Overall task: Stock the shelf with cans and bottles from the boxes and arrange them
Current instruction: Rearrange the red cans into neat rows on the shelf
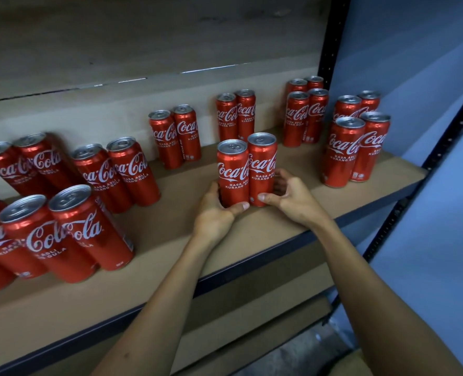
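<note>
Two tall red Coca-Cola cans stand side by side on the brown shelf board, near its front middle. My left hand wraps the base of the left can. My right hand cups the base of the right can, thumb across its front. Both cans are upright and touch each other.
Pairs and clusters of the same red cans stand along the shelf: a group at the right end, pairs at the back, several at the left. A black upright post bounds the right side. A lower shelf shows beneath.
</note>
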Demonstrator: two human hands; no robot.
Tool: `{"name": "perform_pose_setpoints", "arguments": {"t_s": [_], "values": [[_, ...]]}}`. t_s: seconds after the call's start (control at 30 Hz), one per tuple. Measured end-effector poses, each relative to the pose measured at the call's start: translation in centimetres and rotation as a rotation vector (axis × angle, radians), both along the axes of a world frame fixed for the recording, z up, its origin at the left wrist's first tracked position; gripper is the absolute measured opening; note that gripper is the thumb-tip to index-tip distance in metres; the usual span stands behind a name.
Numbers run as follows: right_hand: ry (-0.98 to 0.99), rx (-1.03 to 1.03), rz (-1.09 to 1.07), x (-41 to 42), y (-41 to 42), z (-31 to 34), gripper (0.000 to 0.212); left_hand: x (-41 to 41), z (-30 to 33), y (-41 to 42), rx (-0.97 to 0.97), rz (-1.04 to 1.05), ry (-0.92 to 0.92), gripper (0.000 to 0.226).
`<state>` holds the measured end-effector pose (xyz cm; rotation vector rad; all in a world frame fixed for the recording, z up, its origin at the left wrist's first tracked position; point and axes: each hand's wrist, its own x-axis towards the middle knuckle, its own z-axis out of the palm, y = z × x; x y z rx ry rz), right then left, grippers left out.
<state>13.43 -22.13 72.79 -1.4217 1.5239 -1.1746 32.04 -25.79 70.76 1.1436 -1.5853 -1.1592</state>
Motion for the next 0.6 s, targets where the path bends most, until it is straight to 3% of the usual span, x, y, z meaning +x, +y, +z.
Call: {"name": "perform_pose_setpoints", "arguments": {"t_s": [0.4, 0.6], "values": [[-0.031, -0.004, 0.115, -1.3, -0.4, -0.2, 0.070, -0.4, -0.8, 0.7, -0.017, 0.112, -0.027, 0.077], [-0.066, -0.036, 0.168, -1.6, -0.9, -1.0, 0.071, -0.5, -1.0, 0.9, -0.028, 0.164, -0.067, 0.068]]}}
